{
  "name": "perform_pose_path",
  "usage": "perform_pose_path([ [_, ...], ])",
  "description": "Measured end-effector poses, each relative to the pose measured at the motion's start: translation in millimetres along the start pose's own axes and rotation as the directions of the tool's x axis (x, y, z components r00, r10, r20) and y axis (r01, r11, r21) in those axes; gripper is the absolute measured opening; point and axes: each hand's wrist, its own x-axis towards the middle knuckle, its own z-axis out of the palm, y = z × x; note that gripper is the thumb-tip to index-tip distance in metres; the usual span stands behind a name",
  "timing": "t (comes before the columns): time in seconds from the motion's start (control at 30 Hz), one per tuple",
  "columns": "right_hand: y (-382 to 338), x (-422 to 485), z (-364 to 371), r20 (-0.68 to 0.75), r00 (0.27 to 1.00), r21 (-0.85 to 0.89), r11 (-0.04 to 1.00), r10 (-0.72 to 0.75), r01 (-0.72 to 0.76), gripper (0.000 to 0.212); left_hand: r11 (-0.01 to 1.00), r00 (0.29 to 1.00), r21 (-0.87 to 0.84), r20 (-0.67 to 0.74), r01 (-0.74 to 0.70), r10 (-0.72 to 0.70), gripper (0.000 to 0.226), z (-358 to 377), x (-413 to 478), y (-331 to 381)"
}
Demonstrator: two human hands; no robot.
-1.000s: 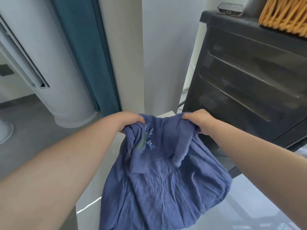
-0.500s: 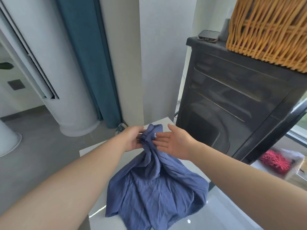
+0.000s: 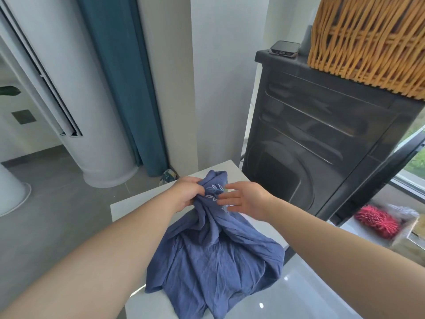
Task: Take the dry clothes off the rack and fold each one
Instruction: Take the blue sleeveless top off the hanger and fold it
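Since 1 second ago your 2 hands have come together. Then they held the blue garment (image 3: 213,261) spread between them. Now its top is gathered into 1 bunch and the right hand has let go.

Your left hand (image 3: 185,194) has its fingers curled tightly round that bunch and holds it up above the far part of the white table (image 3: 128,208). Your right hand (image 3: 246,199) is open, palm facing left, fingers straight and slightly spread. Its fingertips meet the bunched cloth just beside a pale embroidered leaf motif (image 3: 213,191). Whether they press the cloth or only brush it cannot be told from this view.

Below the hands the garment falls in folds and spreads, crumpled, over the middle of the table. Its lower edge reaches toward the near end, and 1 corner lies near the left edge.

To the right of the table, at the far side, stands a dark grey washing machine (image 3: 322,157). On top of it sit a woven wicker basket (image 3: 368,38) and, to the basket's left, a small dark device (image 3: 285,49). A red bristly object (image 3: 377,221) lies low at the right. At the far left a white cylindrical unit (image 3: 69,100) stands on the grey floor (image 3: 46,215), with a teal curtain (image 3: 124,88) hanging to its right.
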Motion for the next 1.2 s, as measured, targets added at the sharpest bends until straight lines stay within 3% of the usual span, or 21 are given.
perform_pose_path([
  [0.03,-2,3,-4,-0.080,0.994,-0.237,0.970,-0.079,0.058,0.023,0.998,1.000,0.065,-0.003,-0.022,0.023,0.035,-2,0,2],
  [0.07,-4,6,-9,-0.116,0.978,-0.474,0.875,-0.172,0.098,0.031,0.991,0.999,0.123,0.000,-0.043,0.044,0.037,-3,-1,5],
  [0.13,-12,12,-15,-0.054,0.950,-0.771,0.618,-0.307,0.156,0.058,0.973,0.996,0.212,0.024,-0.087,0.084,0.043,-2,-4,13],
  [0.23,-28,16,-13,0.106,0.923,-0.922,0.311,-0.370,0.231,0.083,0.943,0.987,0.295,0.078,-0.155,0.138,0.048,0,-13,32],
  [0.3,-41,17,-12,0.191,0.925,-0.940,0.211,-0.327,0.269,0.076,0.921,0.980,0.339,0.106,-0.194,0.167,0.048,0,-20,44],
  [0.33,-50,15,-10,0.224,0.928,-0.942,0.177,-0.297,0.284,0.061,0.911,0.978,0.357,0.110,-0.208,0.180,0.048,-1,-22,49],
  [0.43,-75,1,-5,0.209,0.927,-0.940,0.198,-0.311,0.278,0.017,0.907,0.972,0.351,0.049,-0.230,0.228,0.040,-10,-25,64],
  [0.53,-99,-13,-1,0.144,0.896,-0.877,0.366,-0.419,0.312,0.027,0.908,0.955,0.309,0.008,-0.284,0.296,0.009,-19,-29,83],
  [0.63,-118,-27,8,0.076,0.879,-0.794,0.505,-0.470,0.339,0.026,0.862,0.931,0.362,0.051,-0.354,0.360,0.039,-25,-36,102],
  [0.7,-131,-35,15,0.034,0.865,-0.780,0.528,-0.501,0.337,0.022,0.843,0.926,0.385,0.105,-0.375,0.364,0.059,-25,-40,113],
  [0.77,-145,-44,21,0.027,0.845,-0.770,0.529,-0.533,0.358,0.017,0.803,0.917,0.443,0.167,-0.399,0.363,0.061,-25,-45,123],
  [0.83,-160,-54,23,0.072,0.828,-0.816,0.445,-0.556,0.370,0.020,0.681,0.900,0.596,0.201,-0.425,0.386,0.037,-26,-50,133],
  [0.9,-174,-62,21,0.152,0.817,-0.910,0.243,-0.557,0.335,0.020,0.569,0.883,0.705,0.183,-0.424,0.433,0.018,-27,-55,143],
  [0.97,-186,-68,18,0.212,0.815,-0.954,0.065,-0.540,0.292,0.016,0.553,0.882,0.731,0.141,-0.400,0.450,0.014,-32,-58,153],
  [1.03,-196,-68,13,0.229,0.814,-0.969,-0.045,-0.533,0.244,0.016,0.526,0.869,0.761,0.099,-0.379,0.484,0.019,-35,-60,165],
  [1.13,-210,-65,7,0.206,0.764,-0.979,-0.117,-0.611,0.170,0.008,0.438,0.791,0.826,0.015,-0.354,0.611,0.024,-33,-60,187],
  [1.2,-219,-63,6,0.173,0.664,-0.984,-0.092,-0.727,0.155,0.006,0.390,0.708,0.859,-0.046,-0.332,0.705,0.021,-30,-60,204],
])
